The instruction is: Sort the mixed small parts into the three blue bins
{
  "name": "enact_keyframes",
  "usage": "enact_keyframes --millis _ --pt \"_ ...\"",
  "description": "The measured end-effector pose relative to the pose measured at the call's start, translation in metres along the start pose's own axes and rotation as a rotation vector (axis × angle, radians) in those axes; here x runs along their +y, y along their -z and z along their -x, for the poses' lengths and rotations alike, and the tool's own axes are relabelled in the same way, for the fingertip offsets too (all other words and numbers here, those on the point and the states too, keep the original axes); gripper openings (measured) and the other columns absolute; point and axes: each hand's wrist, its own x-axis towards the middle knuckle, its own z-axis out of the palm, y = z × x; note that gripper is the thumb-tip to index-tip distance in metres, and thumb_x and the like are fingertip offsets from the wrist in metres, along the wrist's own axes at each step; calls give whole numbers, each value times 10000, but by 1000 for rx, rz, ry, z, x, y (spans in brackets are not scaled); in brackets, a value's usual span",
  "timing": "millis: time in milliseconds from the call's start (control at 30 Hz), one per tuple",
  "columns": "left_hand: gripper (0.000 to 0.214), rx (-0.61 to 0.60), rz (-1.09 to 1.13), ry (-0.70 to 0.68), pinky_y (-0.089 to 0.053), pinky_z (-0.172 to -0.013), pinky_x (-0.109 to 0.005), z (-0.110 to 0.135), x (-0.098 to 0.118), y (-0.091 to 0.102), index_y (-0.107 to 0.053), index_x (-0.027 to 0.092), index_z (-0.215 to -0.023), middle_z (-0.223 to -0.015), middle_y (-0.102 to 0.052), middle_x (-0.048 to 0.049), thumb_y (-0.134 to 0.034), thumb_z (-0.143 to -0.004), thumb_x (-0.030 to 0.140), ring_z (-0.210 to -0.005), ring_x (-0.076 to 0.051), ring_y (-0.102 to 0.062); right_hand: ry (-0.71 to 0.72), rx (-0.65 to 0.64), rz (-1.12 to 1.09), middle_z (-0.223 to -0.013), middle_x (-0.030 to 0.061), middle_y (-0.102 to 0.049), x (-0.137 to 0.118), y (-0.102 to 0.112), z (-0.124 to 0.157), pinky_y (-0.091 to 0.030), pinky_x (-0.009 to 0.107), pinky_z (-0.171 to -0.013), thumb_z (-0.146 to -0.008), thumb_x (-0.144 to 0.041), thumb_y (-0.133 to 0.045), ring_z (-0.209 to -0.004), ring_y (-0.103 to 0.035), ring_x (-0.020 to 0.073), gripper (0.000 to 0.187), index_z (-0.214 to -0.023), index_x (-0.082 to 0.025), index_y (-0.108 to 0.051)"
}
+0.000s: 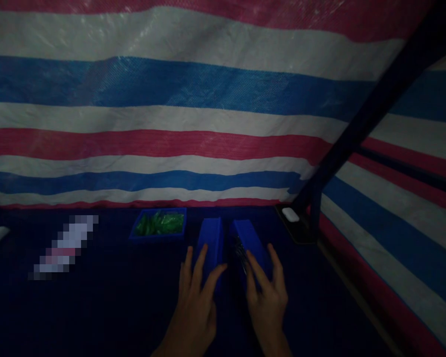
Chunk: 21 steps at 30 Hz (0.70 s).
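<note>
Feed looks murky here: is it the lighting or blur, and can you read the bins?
Head view: dim light, not blur; table nearly black, striped tarp brighter with slight sheen. Left hand on the left bin and right hand on the right bin read clearly; the right bin's contents sink in shadow.

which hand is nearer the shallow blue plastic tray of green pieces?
Left. The left hand rests on the left blue plastic box, just right of the tray; the right hand is on the right blue box, farther off.
</note>
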Motion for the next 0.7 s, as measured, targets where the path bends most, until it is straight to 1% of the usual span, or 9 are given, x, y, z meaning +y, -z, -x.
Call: enact_keyframes --millis 100,167,200,233,267,367,433,567,700 --pt "632 34 89 65 -289 -978 -599 7 6 -11 -335 280 -1303 -1486 8 -62 -452 -736 28 -1337 -351 -21 -34 -100 -23 -1433 40 -221 -3 -4 3 -360 533 -962 -865 -235 -387 -1285 -274 296 361 -1199 -285 -516" --pt "674 111 167 148 -300 -983 -574 9 4 -19 -206 245 -1351 -1476 49 -121 -505 -759 121 -1336 -346 -65 -119 -103 -44 -1459 64 -124 -5 -5 7 -360 520 -961 -863 -284 -400 -1296 -245 311 363 -1211 -249 -497" --pt "715 155 215 201 -304 -990 -557 10 2 -23 -140 222 -1363 -1470 40 -153 -526 -764 164 -1334 -337 -102 -173 -100 -60 -1457 91 -114 -6 -5 9 -373 505 -951 -856 -315 -416 -1288 -260 317 384 -1224 -224 -476" --pt "747 178 270 257 -312 -994 -537 10 -1 -26 -94 202 -1366 -1464 -1 -180 -539 -767 202 -1327 -324 -154 -228 -100 -79 -1443 126 -151 -5 -5 12 -391 486 -935 -844 -345 -437 -1269 -299 317 425 -1244 -200 -444" --pt "759 176 332 312 -323 -997 -516 9 -4 -28 -77 186 -1364 -1453 -80 -198 -546 -769 232 -1312 -308 -219 -283 -108 -98 -1412 156 -226 -5 -5 14 -409 466 -915 -829 -373 -462 -1240 -350 314 484 -1269 -180 -402" --pt "710 53 507 452 -363 -990 -458 5 -13 -26 -153 158 -1341 -1334 -386 -189 -554 -767 279 -1210 -260 -422 -425 -145 -131 -1248 179 -469 0 -3 21 -461 414 -831 -775 -433 -533 -1092 -512 302 670 -1329 -146 -290" --pt "681 9 574 490 -380 -980 -443 3 -16 -21 -216 150 -1319 -1251 -492 -169 -567 -751 284 -1150 -249 -489 -482 -162 -120 -1200 183 -518 3 0 24 -480 398 -779 -745 -461 -559 -1024 -560 306 755 -1350 -130 -250" --pt "640 42 599 474 -423 -944 -431 5 -21 -11 -311 161 -1291 -1209 -538 -145 -584 -720 256 -1084 -244 -545 -462 -171 -101 -1208 183 -523 7 3 27 -480 386 -788 -726 -482 -569 -1037 -560 300 830 -1373 -118 -195" --pt "641 27 502 429 -455 -916 -415 11 -30 0 -336 184 -1291 -1185 -562 -119 -588 -703 236 -1054 -242 -566 -416 -169 -110 -1204 158 -539 14 5 30 -485 361 -803 -734 -451 -575 -1039 -568 267 861 -1392 -131 -121"
